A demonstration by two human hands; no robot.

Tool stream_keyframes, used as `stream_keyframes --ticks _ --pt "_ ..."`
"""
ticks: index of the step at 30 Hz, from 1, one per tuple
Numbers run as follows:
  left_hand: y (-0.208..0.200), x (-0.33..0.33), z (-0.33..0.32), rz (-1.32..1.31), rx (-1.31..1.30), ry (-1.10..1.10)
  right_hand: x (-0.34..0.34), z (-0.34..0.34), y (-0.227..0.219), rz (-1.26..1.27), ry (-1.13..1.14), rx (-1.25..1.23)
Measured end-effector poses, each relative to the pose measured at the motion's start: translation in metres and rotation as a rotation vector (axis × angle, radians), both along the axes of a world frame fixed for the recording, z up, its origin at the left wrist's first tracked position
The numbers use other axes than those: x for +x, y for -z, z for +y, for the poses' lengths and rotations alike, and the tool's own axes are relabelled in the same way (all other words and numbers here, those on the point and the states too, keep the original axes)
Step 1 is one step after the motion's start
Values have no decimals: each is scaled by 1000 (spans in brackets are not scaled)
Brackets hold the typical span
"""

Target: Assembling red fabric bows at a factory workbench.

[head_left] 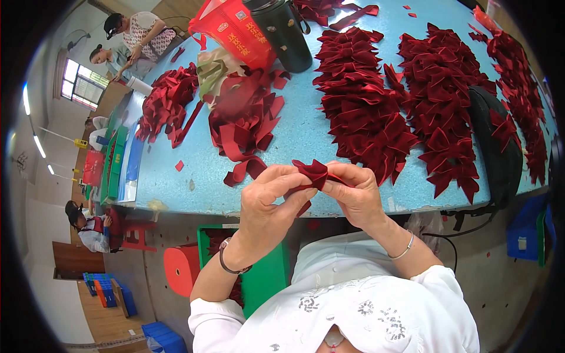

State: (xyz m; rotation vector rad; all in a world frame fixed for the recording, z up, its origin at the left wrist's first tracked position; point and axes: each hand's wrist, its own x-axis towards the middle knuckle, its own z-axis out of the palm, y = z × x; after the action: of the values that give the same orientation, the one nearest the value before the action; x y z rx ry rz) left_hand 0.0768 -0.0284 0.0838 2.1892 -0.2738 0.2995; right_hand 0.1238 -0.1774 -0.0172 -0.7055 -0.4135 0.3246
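Note:
Between my two hands, just over the near edge of the table, is a dark red velvet ribbon bow [313, 172]. My left hand [273, 197] pinches its left side between thumb and fingers, and a loose end hangs below. My right hand [355, 191] grips the right side, thumb pressed near the centre. Beyond my hands a long row of finished red bows [359, 103] lies on the blue table [200, 170]. A second row of bows [438, 100] runs to its right. Left of centre sits a heap of loose red ribbon strips [244, 117].
A dark green tumbler [285, 35] and a red bag [232, 32] stand at the back. A black bag [497, 147] lies at the right edge. Below the table are a green crate [265, 276] and a red stool [181, 269]. Other people [141, 35] work at the far left.

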Motion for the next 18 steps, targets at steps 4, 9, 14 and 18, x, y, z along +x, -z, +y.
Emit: stream_keyframes --ticks 4,9,14,18 --pt "-1 -1 -2 -4 50 -21 1 0 1 -16 8 7" --pt "5 1 -5 15 -18 -41 1 2 1 -62 61 20" --pt "19 5 -1 1 -102 -35 0 -3 4 -85 92 -150" --pt "19 5 0 7 -109 -1 -3 -5 -2 -112 136 -254"
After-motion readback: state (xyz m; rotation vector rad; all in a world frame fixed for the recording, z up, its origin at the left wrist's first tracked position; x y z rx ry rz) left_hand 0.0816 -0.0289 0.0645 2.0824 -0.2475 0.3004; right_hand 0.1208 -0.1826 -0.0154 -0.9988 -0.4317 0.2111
